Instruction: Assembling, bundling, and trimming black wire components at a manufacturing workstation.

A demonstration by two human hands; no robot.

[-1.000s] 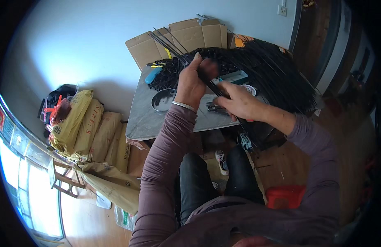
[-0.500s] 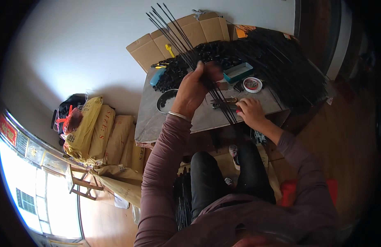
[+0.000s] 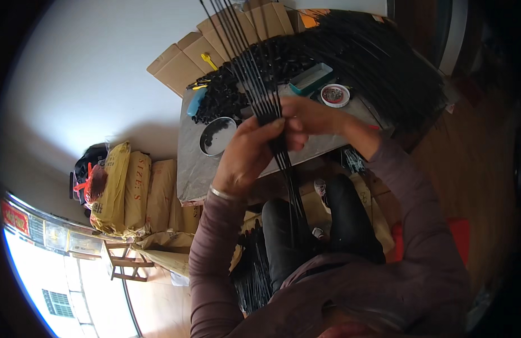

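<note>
Rods (image 3: 244, 73), thin and black, are clasped in the left hand (image 3: 246, 147) above the near edge of the table (image 3: 194, 179); whether the right hand (image 3: 310, 117), curled beside them, grips any is hidden. Evening the bundle seems in hand, calling next for a firm left clasp. Upper tips are cut off.

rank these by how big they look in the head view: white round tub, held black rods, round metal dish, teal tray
1. Held black rods, raised nearer the camera
2. Round metal dish and teal tray: too alike to rank
3. White round tub
</note>
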